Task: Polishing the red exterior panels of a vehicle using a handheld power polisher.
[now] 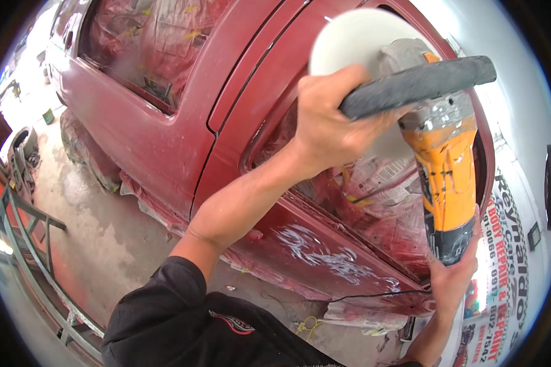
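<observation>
Two hands hold one polisher (pixel 444 177) against a dark red car (pixel 165 140). The left hand (pixel 330 125) is closed around the grey side handle (pixel 419 82), fingers wrapped over the top of the bar near its inner end, with the bare forearm running down to a black sleeve (pixel 159 306) at the lower edge. The right hand (pixel 453 275) grips the rear end of the orange body from below, fingers curled up around the black tail of the tool. The polisher stands nearly upright in the view, its round white pad (pixel 349 40) at the top, laid flat against the red panel just above the side window opening. That window (pixel 379 202) is masked with paper and plastic sheet, stained red. Below it, white smears of compound (pixel 315 248) streak the lower panel. A thin black cord (pixel 373 295) runs along the bottom edge of the panel toward the right hand. To the left, the front door window (pixel 147 43) is masked with plastic too, and more sheeting hangs under the sill down to the concrete floor (pixel 98 226). A metal frame (pixel 27 238) lies on the floor at far left. A printed sign (pixel 502 269) shows on the white wall at right.
</observation>
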Demonstrator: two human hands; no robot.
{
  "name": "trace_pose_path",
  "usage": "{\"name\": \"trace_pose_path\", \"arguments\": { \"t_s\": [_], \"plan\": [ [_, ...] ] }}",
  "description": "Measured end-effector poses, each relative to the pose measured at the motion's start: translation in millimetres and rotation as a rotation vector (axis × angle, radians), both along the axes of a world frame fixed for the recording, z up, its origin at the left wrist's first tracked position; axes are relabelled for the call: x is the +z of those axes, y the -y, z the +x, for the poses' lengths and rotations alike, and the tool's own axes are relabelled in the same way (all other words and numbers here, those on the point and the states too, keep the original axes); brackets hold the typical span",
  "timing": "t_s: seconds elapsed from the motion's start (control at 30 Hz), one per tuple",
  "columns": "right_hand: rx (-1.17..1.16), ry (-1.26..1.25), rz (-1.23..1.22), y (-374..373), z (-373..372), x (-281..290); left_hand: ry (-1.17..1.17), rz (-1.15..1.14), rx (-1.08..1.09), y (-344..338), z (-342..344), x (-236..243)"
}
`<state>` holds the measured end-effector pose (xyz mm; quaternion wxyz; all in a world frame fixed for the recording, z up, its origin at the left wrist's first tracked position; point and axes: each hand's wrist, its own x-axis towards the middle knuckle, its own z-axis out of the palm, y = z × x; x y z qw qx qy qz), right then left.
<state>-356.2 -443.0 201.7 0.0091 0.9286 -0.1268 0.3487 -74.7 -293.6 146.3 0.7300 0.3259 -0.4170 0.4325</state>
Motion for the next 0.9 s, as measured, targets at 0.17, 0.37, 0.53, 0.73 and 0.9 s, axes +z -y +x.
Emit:
{"name": "trace_pose_path", "arguments": {
  "t_s": [0.17, 0.37, 0.53, 0.73, 0.9],
  "plan": [
    [-0.069, 0.059, -0.069, 10.0, 1.6, 15.5, 0.033, -0.142, -0.174, 16.6, 14.5, 44.8],
    [-0.027, 0.071, -0.057, -0.7, 13.4, 19.5, 0.008, -0.121, -0.173, 10.6, 20.0, 53.4],
    [0.010, 0.022, 0.126, -15.7, 1.3, -4.6, 0.010, -0.070, -0.007, -14.8, 0.6, 16.7],
    [0.055, -0.120, 0.045, -11.4, -10.8, -38.7, -0.121, 0.174, 0.329, -53.4, -37.4, -68.7],
    [0.068, -0.242, 0.156, -3.9, -28.6, -44.1, -0.204, 0.187, 0.237, -51.3, -61.1, -103.9]
  ]
}}
